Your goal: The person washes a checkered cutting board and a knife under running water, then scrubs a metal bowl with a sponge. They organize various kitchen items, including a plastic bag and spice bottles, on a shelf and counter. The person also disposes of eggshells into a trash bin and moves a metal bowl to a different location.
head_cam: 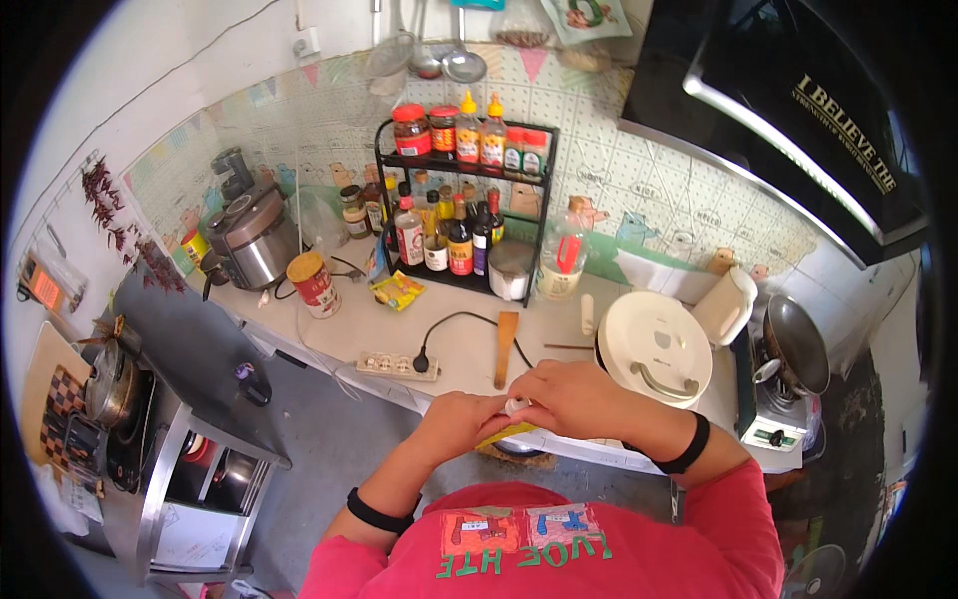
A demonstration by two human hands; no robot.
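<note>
Just over the counter's front edge, my left hand (pixel 462 425) and my right hand (pixel 572 398) meet around a yellow container (pixel 509 433). Its white top (pixel 516 406) shows between my thumbs and fingers. Most of its body is hidden under my hands, so I cannot tell whether it is a pouch or a bottle. A wooden spatula (pixel 506 350) lies on the counter just beyond my hands. Close to my right forearm sits a round cream electric griddle (pixel 653 344) with its lid down.
A power strip (pixel 397 365) with a black plug (pixel 420 362) lies left of the spatula. Behind stands a black rack (pixel 468 166) of sauce bottles. An oil bottle (pixel 563 254), red tin (pixel 314 286) and rice cooker (pixel 253 236) line the counter. A wok (pixel 795 344) rests on the stove at right.
</note>
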